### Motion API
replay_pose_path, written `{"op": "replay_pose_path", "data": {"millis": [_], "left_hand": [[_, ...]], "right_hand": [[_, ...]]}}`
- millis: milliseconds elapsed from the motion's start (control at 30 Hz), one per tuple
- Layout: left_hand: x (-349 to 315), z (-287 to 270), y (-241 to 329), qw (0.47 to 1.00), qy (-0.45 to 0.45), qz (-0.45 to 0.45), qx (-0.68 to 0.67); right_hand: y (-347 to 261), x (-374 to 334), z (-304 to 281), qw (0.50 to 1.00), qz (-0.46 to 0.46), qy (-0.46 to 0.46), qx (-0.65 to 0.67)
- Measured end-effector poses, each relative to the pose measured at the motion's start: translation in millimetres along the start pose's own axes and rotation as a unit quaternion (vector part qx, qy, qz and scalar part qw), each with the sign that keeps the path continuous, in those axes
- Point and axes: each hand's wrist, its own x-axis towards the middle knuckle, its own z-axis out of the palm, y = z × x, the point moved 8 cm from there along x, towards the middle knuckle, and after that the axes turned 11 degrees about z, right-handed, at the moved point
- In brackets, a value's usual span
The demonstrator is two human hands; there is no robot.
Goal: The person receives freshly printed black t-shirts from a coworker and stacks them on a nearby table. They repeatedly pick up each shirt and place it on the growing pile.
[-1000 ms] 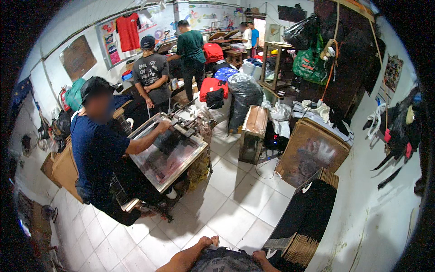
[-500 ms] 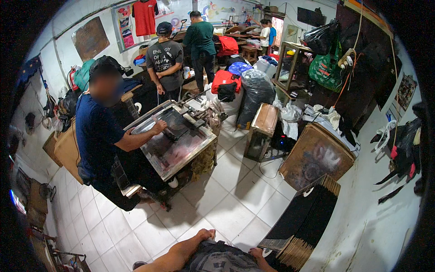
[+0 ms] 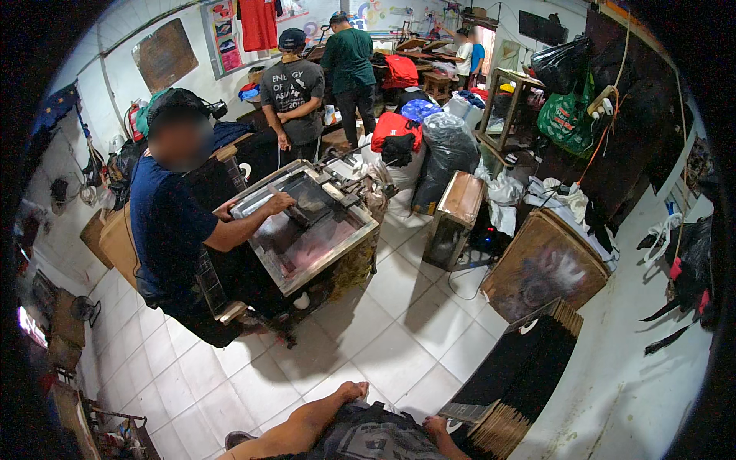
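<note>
My left hand [image 3: 353, 391] is stretched out in front of my dark grey printed shirt [image 3: 368, 437], above the white tiled floor. Its fingers look bunched together; anything inside them is hidden. My right hand [image 3: 435, 424] is low on the right, close to the corner of a stack of black-faced boards [image 3: 510, 372] with brown edges. How its fingers lie is too small and shaded to make out, and whether it touches the stack is unclear.
To the left, a person in a dark blue shirt [image 3: 165, 218] leans over a tilted screen-printing frame [image 3: 330, 264], a hand on a dark squeegee. Ahead stand filled bags [image 3: 448, 149] and a metal-topped box [image 3: 460, 199]. Brown boards [image 3: 537, 264] lean at the right.
The view has shifted slightly, moving the room rightward in it. The co-worker's hand and squeegee have changed angle over the frame. My hands stay in nearly the same place.
</note>
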Motion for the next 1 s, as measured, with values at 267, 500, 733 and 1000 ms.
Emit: {"op": "replay_pose_path", "data": {"millis": [267, 500, 733, 1000], "left_hand": [[-12, 23, -11, 1.000, -0.023, -0.008, 0.002], [2, 61, -45, 0.993, -0.095, 0.011, 0.068], [-2, 55, -27, 0.988, -0.101, 0.037, 0.109], [-1, 50, -15, 0.977, -0.110, 0.072, 0.167]], "right_hand": [[-52, -46, 52, 0.997, -0.026, 0.057, 0.035], [-36, -25, 44, 0.964, -0.134, 0.107, -0.201], [-27, -24, 30, 0.860, -0.131, 0.166, -0.464], [-11, -26, 11, 0.885, -0.133, 0.204, -0.396]]}}
